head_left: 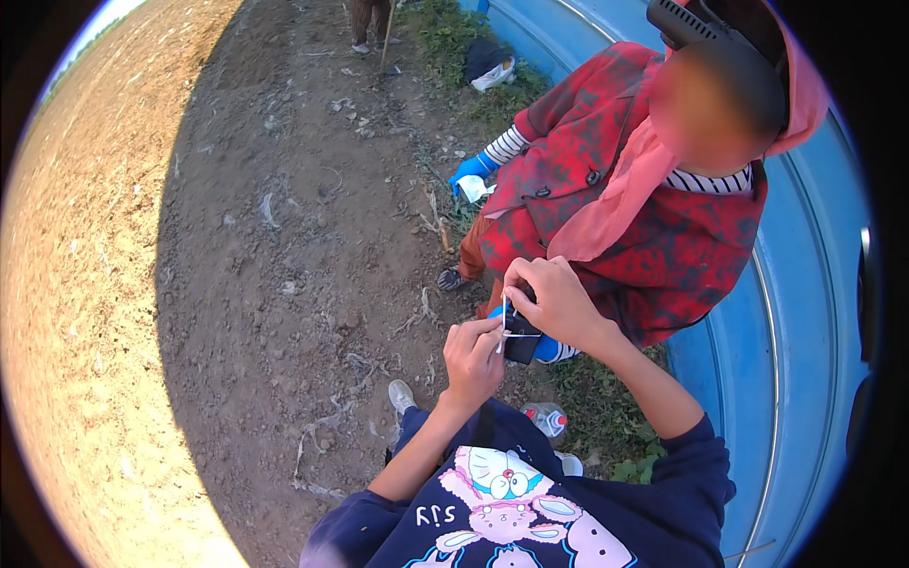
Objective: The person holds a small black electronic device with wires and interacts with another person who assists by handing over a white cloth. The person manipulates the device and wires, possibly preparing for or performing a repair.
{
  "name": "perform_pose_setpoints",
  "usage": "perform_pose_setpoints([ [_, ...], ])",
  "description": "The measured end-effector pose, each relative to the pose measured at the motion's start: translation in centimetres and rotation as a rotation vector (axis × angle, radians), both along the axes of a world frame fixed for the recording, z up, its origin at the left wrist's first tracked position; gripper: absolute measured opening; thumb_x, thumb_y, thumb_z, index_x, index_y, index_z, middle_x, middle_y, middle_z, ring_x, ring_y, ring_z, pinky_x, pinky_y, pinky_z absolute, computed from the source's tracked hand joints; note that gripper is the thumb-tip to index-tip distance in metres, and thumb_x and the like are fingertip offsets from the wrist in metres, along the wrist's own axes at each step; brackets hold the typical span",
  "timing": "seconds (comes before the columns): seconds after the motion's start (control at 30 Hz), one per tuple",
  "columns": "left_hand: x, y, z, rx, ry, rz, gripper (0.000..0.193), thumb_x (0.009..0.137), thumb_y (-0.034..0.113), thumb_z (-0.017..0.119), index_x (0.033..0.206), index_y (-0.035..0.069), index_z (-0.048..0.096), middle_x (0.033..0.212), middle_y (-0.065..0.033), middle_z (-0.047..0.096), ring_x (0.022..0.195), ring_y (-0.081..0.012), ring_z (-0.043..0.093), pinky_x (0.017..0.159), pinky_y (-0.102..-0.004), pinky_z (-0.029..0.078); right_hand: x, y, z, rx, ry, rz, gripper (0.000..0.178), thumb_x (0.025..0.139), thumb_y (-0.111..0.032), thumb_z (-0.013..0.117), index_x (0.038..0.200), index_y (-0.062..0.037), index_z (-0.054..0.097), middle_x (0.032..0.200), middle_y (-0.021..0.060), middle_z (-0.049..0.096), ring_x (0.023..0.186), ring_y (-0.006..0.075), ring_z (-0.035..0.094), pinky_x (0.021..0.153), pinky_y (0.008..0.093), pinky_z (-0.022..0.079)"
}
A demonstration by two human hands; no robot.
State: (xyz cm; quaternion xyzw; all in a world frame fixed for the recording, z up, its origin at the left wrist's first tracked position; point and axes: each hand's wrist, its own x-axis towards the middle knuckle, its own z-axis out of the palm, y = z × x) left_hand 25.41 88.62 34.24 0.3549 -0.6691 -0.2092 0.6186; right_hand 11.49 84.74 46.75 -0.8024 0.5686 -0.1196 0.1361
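My left hand (pixel 473 360) has its fingers closed in a pinch on a thin white cord (pixel 505 312). My right hand (pixel 554 298), a little higher and to the right, pinches the upper part of the same cord. Just below and between my hands is a small black box-shaped device (pixel 520 347), with a white strand across it. It sits by the co-worker's blue-gloved hand (pixel 547 348), which my hands and the device partly hide. I cannot tell how the cord and device are joined.
A co-worker in a red patterned jacket (pixel 578 133) stands close in front, a white crumpled piece (pixel 475 187) in the other gloved hand. A blue metal wall (pixel 729 417) curves along the right. A clear plastic bottle (pixel 544 418) is near my feet. Another person (pixel 369 21) stands far off on the soil.
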Motion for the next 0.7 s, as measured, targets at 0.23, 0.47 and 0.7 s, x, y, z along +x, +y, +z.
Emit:
perform_pose_setpoints([
  [0.23,0.5,-0.2,0.3,0.068,0.061,-0.053,0.015,0.077,-0.003,0.068,0.089,0.003,0.061,0.096,-0.0093,0.065,0.077,-0.0274,0.062,0.065,-0.037,0.046,0.3,-0.8,-0.5,-0.064,-0.026,0.031,0.011,0.085,-0.017,0.063,0.088,-0.0085,0.056,0.072,0.0044,0.06,0.072,0.0247,0.059,0.073,0.0395,0.038],
  [0.47,0.8,0.7,0.0,0.089,0.133,-0.065,0.013,0.082,-0.008,0.064,0.09,0.001,0.059,0.101,-0.0123,0.063,0.082,-0.0263,0.064,0.071,-0.0339,0.052,0.5,-1.1,-0.5,0.098,-0.14,-0.048,0.012,0.085,-0.017,0.063,0.087,-0.0071,0.055,0.072,0.0081,0.061,0.071,0.0263,0.059,0.077,0.0393,0.038],
  [0.7,1.3,1.0,-0.7,0.063,0.097,-0.074,0.022,0.071,-0.013,0.06,0.09,-0.001,0.06,0.099,-0.0121,0.065,0.081,-0.0291,0.064,0.069,-0.0364,0.052,1.3,-1.1,-0.3,-0.243,0.174,0.095,0.01,0.086,-0.012,0.06,0.087,-0.0059,0.053,0.07,0.0088,0.059,0.073,0.0261,0.06,0.083,0.04,0.039],
])
